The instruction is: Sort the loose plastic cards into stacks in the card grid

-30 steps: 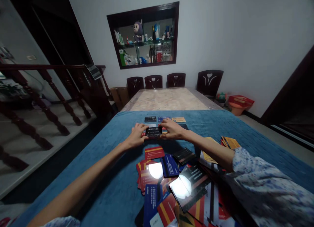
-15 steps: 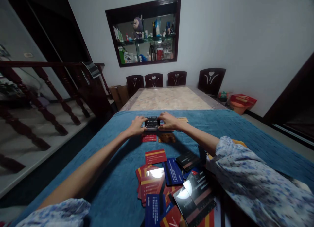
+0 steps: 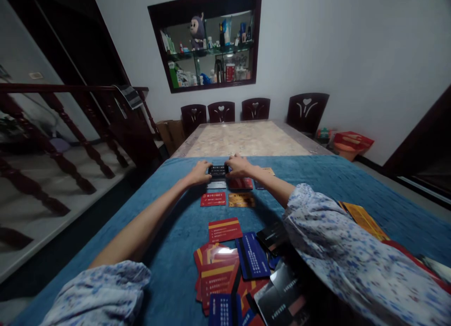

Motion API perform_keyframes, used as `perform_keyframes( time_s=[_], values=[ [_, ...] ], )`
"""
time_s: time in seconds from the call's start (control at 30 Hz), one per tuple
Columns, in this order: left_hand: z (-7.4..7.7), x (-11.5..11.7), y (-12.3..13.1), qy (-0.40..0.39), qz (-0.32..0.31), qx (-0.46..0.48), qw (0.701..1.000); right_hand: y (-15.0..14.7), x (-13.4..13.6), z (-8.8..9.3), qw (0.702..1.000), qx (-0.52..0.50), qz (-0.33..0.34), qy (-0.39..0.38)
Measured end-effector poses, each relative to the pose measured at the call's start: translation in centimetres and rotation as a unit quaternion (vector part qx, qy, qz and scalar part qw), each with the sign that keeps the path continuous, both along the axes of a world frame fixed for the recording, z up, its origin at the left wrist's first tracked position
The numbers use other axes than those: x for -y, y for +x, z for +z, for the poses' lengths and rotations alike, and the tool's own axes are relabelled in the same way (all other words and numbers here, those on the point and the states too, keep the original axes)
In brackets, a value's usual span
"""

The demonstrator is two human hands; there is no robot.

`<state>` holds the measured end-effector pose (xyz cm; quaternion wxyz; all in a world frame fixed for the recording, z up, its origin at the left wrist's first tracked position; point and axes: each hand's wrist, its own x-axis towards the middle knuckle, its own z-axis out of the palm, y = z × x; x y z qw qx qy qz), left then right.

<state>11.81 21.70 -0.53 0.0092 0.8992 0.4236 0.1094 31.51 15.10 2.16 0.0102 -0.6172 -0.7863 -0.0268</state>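
Note:
Between my two hands, a black card (image 3: pixel 218 170) with pale print is gripped by its short sides at the far part of the blue cloth. My left hand (image 3: pixel 199 173) pinches its left end, and my right hand (image 3: pixel 238 166) its right end. Just below it lie a silvery card (image 3: pixel 216 185) and a red card (image 3: pixel 241 183), the latter partly under my right hand. Nearer are another red card (image 3: pixel 213 199) and a gold card (image 3: pixel 241 200), side by side. A yellowish card (image 3: pixel 268 171) shows beyond my right wrist.
A loose pile of red cards (image 3: pixel 216 281), blue cards (image 3: pixel 252 255) and black cards (image 3: pixel 282 293) spreads at the near edge, partly hidden by my right sleeve. A yellow packet (image 3: pixel 364 220) lies on the right. Chairs (image 3: pixel 256 109) stand beyond the table (image 3: pixel 243 138).
Both hands have moved slightly away from me and lowered the black card flatter toward the cloth. The silvery and red cards below it are now uncovered. My right sleeve has shifted left over the pile.

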Motion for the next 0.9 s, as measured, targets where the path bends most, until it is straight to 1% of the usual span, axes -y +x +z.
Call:
perform_keyframes(
  time_s=[0.17, 0.33, 0.5, 0.7, 0.9],
  values=[
    [-0.4, -1.2, 0.3, -0.001, 0.002, -0.011, 1.0, -0.3, -1.4, -0.3, 1.0, 0.009, -0.007, -0.012],
    [-1.0, -2.3, 0.4, -0.018, 0.0, 0.007, 1.0, -0.6, -2.8, -0.9, 1.0, 0.009, -0.012, -0.016],
    [-1.5, -3.1, 0.6, -0.04, -0.004, 0.026, 0.999, -0.7, -3.9, -1.4, 0.999, 0.029, -0.017, -0.025],
    [-1.3, -3.6, 0.9, -0.081, 0.001, 0.002, 0.997, -0.8, -4.8, -1.6, 0.998, 0.036, -0.02, -0.041],
    [-1.0, -4.2, 1.2, -0.099, -0.014, -0.021, 0.995, -1.1, -5.5, -2.0, 0.998, 0.04, -0.022, -0.042]
  ],
)
